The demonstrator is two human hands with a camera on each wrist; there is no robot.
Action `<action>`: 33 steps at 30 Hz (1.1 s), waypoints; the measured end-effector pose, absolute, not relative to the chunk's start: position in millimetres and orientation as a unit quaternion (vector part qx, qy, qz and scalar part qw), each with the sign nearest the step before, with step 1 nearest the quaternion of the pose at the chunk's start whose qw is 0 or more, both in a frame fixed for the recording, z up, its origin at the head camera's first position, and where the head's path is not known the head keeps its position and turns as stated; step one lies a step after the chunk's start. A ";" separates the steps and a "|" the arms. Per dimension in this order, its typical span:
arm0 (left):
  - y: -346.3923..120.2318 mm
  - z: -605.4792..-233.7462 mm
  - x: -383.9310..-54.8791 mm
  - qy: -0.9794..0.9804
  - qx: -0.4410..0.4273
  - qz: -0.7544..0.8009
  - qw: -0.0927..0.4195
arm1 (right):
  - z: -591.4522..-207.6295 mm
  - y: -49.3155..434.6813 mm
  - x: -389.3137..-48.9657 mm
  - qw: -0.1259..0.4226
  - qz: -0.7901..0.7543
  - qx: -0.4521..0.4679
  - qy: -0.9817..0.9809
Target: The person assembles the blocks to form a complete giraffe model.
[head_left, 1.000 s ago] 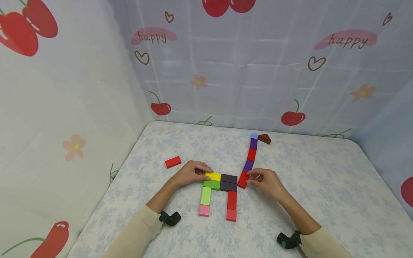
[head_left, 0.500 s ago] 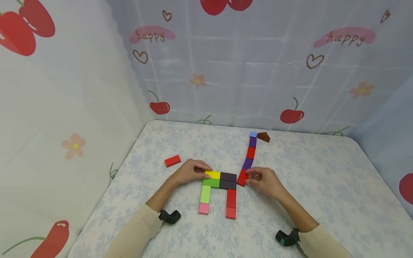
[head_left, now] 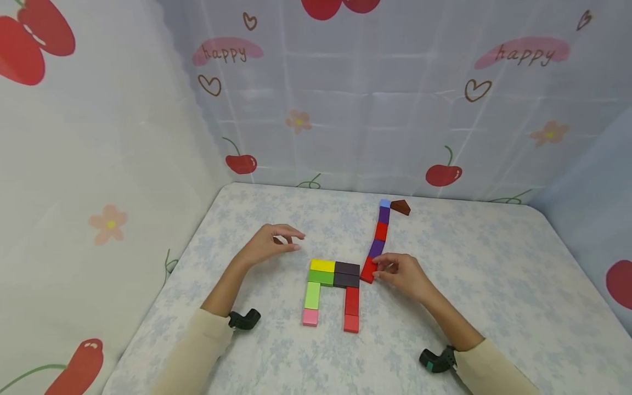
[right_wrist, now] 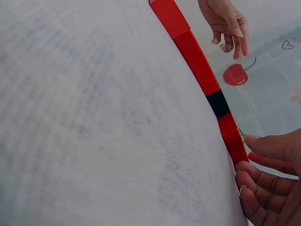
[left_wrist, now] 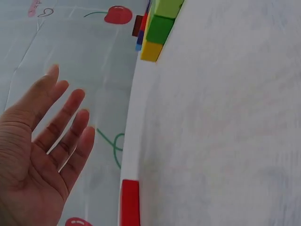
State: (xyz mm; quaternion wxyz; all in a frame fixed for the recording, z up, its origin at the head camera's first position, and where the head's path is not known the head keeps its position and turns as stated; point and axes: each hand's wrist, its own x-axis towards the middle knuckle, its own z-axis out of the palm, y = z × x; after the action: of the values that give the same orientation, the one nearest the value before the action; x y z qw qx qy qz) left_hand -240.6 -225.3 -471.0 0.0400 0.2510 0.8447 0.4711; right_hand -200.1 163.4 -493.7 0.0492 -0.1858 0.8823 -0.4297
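Note:
My left hand (head_left: 269,241) hangs with fingers loosely spread, holding nothing, off to the left of a flat figure of coloured blocks. Its nearest block is a loose red block (left_wrist: 130,202), hidden by this hand in the head view. The figure's body has a yellow block (head_left: 322,265), a green block (head_left: 321,277) and two black blocks (head_left: 346,273). A slanting row of red and purple blocks (head_left: 377,248) rises at its right. At the row's lowest red block (head_left: 367,270), my right hand (head_left: 405,276) touches the right side with thumb and fingertips; the fingers are bent.
Two legs extend toward me: a light green block (head_left: 312,295) above a pink block (head_left: 310,317), and red blocks (head_left: 351,307). A light blue block (head_left: 385,203) and brown piece (head_left: 400,207) top the row. Printed curtains (head_left: 365,99) border the table (head_left: 469,247).
My left hand has let go of the yellow block and moved up and left, now covering the loose red block. The right hand stays at the lowest red block. The head view shifts slightly.

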 end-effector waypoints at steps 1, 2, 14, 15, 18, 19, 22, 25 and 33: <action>-230.9 -467.4 -240.0 0.848 0.244 0.469 0.031 | -494.2 163.1 -200.3 0.048 -0.429 -0.186 0.882; -236.4 -464.5 -239.2 0.852 0.236 0.467 0.024 | -494.9 162.9 -200.5 0.047 -0.429 -0.187 0.882; -286.1 -469.0 -225.3 0.891 0.153 0.428 -0.014 | -498.9 160.7 -201.1 0.024 -0.424 -0.201 0.883; -288.7 -471.1 -224.3 0.895 0.149 0.419 -0.016 | -498.8 160.5 -200.9 0.022 -0.423 -0.202 0.883; -295.3 -477.0 -221.3 0.907 0.142 0.395 -0.017 | -498.9 159.8 -199.9 0.021 -0.421 -0.202 0.884; -297.0 -478.9 -220.7 0.910 0.141 0.390 -0.018 | -499.0 159.6 -199.6 0.021 -0.421 -0.201 0.884; -300.0 -481.7 -219.0 0.915 0.135 0.381 -0.016 | -499.3 159.1 -199.0 0.017 -0.417 -0.197 0.887; -301.2 -483.6 -218.7 0.917 0.124 0.378 -0.007 | -499.0 159.0 -198.8 0.012 -0.414 -0.193 0.890; -302.9 -488.2 -219.6 0.919 0.112 0.379 0.009 | -499.1 158.6 -200.1 0.011 -0.408 -0.184 0.894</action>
State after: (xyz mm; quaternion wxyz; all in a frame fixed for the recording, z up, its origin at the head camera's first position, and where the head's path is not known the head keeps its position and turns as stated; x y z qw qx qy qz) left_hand -219.6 -302.9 -488.2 0.0093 0.1119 0.9186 0.3789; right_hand -200.1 158.6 -499.1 0.0110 -0.1840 0.8941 -0.4083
